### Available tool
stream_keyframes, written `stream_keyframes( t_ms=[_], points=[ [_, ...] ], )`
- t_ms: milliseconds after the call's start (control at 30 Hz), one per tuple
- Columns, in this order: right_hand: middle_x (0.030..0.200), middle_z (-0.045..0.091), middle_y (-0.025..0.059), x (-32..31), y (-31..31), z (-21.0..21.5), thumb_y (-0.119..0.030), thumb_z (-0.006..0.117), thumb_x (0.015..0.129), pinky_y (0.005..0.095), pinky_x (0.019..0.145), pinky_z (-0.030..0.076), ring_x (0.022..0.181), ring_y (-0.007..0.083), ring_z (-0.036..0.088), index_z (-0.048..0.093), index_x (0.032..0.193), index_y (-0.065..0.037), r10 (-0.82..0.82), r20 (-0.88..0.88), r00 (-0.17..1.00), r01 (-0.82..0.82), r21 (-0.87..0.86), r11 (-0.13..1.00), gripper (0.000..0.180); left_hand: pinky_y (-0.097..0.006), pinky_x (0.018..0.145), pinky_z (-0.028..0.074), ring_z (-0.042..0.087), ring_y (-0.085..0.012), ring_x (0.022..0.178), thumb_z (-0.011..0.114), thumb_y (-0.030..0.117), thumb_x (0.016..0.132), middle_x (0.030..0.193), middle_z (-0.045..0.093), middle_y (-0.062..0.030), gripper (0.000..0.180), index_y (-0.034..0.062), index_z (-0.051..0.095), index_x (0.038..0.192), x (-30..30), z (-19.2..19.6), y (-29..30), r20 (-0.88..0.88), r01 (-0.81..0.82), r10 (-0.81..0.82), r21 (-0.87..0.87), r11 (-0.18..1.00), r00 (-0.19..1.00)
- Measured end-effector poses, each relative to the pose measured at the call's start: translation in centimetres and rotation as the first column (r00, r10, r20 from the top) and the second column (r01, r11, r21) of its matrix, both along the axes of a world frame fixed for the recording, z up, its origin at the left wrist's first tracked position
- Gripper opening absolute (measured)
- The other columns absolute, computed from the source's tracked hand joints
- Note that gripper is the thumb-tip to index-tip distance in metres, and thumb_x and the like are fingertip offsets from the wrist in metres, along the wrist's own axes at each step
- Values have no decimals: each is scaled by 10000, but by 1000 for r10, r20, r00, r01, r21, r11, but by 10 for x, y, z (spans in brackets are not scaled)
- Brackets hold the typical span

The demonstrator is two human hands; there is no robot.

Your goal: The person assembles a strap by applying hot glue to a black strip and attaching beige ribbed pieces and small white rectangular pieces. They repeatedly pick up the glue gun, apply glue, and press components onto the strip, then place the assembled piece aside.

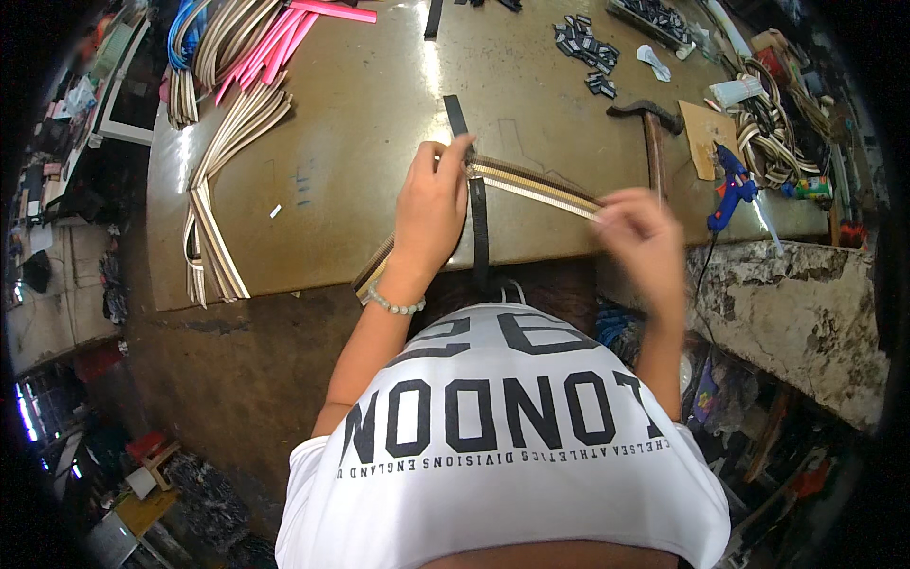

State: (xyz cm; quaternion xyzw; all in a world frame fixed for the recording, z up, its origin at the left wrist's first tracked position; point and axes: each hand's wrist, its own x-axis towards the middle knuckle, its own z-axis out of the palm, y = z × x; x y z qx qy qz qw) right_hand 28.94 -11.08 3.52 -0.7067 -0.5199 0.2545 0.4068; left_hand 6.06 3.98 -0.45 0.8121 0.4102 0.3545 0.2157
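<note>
A striped strap (536, 188) in brown, tan and white runs between my two hands above the table. My left hand (428, 211) is closed on it, thumb and fingers pinching where it meets a black strip (481, 226). That strip lies crosswise under the strap, reaching the table's near edge, and a black piece (455, 116) shows beyond my fingers. The strap's other end (372, 267) comes out below my left wrist. My right hand (646, 237), slightly blurred, pinches the strap near its right end; its fingertips partly cover that end.
On the brown table (351, 114) lie bundled striped straps (213, 204) and pink strips (284, 43) at left. To the right are a hammer (656, 142), a blue glue gun (732, 190), cardboard (706, 142), small black clips (583, 45) and coiled straps (768, 123).
</note>
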Motion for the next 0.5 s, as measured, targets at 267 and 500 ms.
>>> stream_keyframes(
  t_ms=[267, 500],
  points=[
    [956, 617, 98, 7, 18, -8, -99, 757, 808, 304, 753, 521, 845, 202, 622, 649, 1029, -36, -196, 221, 955, 186, 66, 980, 254, -341, 720, 495, 595, -254, 805, 650, -4, 859, 934, 588, -124, 212, 59, 705, 1054, -12, -5, -1, 44, 85, -82, -76, 993, 996],
    [1050, 608, 157, -82, 82, -39, -35, 659, 771, 408, 843, 511, 1002, 343, 602, 623, 1075, -11, 361, 429, 828, -504, 288, 814, 307, -390, 783, 496, 593, -301, 889, 664, -13, 811, 937, 595, -121, 218, 66, 724, 1006, -10, -5, -2, -26, 71, -71, 5, 997, 997]
  ],
)
